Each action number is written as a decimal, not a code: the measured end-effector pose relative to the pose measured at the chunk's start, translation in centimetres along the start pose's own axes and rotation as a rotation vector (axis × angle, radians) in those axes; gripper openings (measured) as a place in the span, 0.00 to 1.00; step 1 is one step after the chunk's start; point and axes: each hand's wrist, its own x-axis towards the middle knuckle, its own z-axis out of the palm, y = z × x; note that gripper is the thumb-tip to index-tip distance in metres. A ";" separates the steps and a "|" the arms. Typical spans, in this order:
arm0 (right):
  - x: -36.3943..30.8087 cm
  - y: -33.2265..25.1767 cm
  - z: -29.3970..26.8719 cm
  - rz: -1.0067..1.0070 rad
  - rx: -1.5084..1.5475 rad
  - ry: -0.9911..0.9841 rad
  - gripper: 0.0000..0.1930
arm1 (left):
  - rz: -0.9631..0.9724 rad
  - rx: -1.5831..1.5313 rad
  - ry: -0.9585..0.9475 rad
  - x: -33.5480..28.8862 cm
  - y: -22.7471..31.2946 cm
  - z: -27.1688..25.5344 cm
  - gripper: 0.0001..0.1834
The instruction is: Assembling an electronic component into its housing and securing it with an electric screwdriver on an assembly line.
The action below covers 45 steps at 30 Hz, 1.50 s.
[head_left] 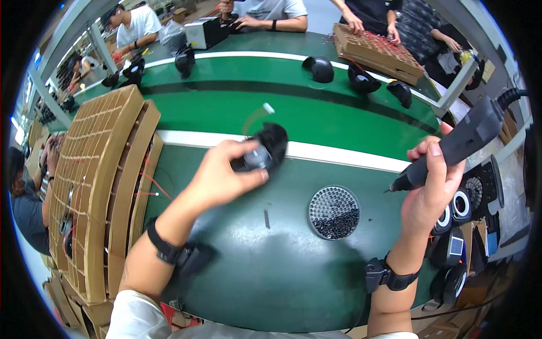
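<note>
My left hand (226,172) is closed around a black rounded plastic housing (275,144) with a grey round part in it, above the table's far edge. Motion blurs the housing, and a pale strip with a white end (267,108) shows just beyond it. In my right hand (432,186) is a black electric screwdriver (471,135), its thin bit pointing down and left over the table. Between the hands, a round clear dish (333,212) of small black screws stands on the green tabletop (271,282).
Stacked cardboard divider trays (93,186) stand at the left, with red wires. Beyond a white rail runs a green conveyor (220,116), with several black housings (322,69) along its far side. Black round units (461,204) crowd the right edge. Co-workers sit opposite.
</note>
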 end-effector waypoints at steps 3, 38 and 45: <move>1.8 -0.3 -1.6 0.057 0.271 -0.165 0.40 | -0.159 -0.006 0.177 5.5 -3.2 1.9 0.35; 4.7 13.7 5.9 0.317 -0.278 -0.739 0.14 | 0.172 -0.140 0.163 0.1 2.1 6.5 0.19; -5.2 3.7 2.2 0.483 -0.120 -0.984 0.13 | 0.182 -0.190 0.235 -5.6 4.1 4.3 0.24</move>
